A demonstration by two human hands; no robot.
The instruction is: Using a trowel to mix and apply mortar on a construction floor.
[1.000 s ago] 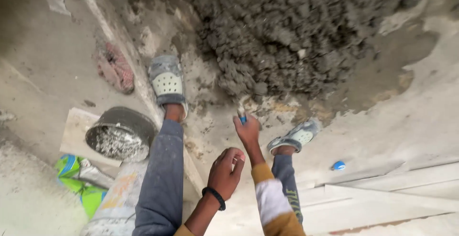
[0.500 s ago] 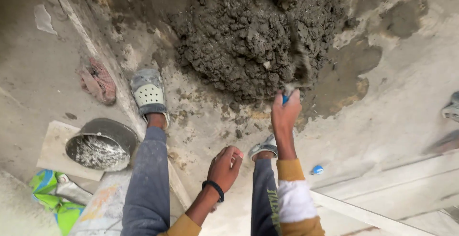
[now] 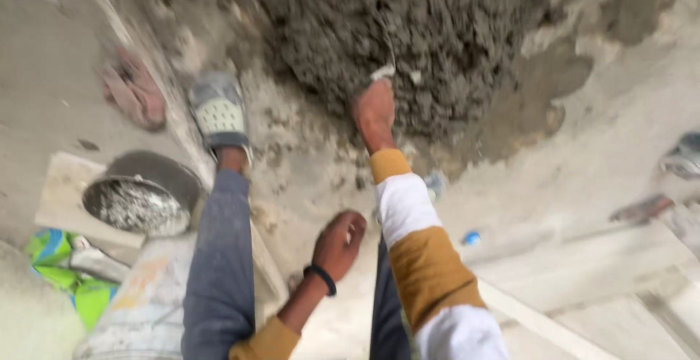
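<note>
Mortar [image 3: 408, 32] lies heaped in one wet grey mound on the floor, and the right hand [image 3: 375, 112] reaches to its near edge, fist closed round a pale tool handle [image 3: 383, 72]. Loosely curled, the left hand [image 3: 340, 243] hangs holding nothing. One metal pan [image 3: 142, 201] at left holds grey rubble. One blue cap [image 3: 472, 238] lies apart.

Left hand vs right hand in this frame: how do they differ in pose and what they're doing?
The right hand is stretched far forward to the edge of the grey mortar pile, gripping something pale; the left hand hangs back near the knees, loosely curled and apparently empty. The left hand has a black band at the wrist; the right hand's wrist shows only a yellow cuff. Both arms wear yellow-and-white sleeves.
</note>
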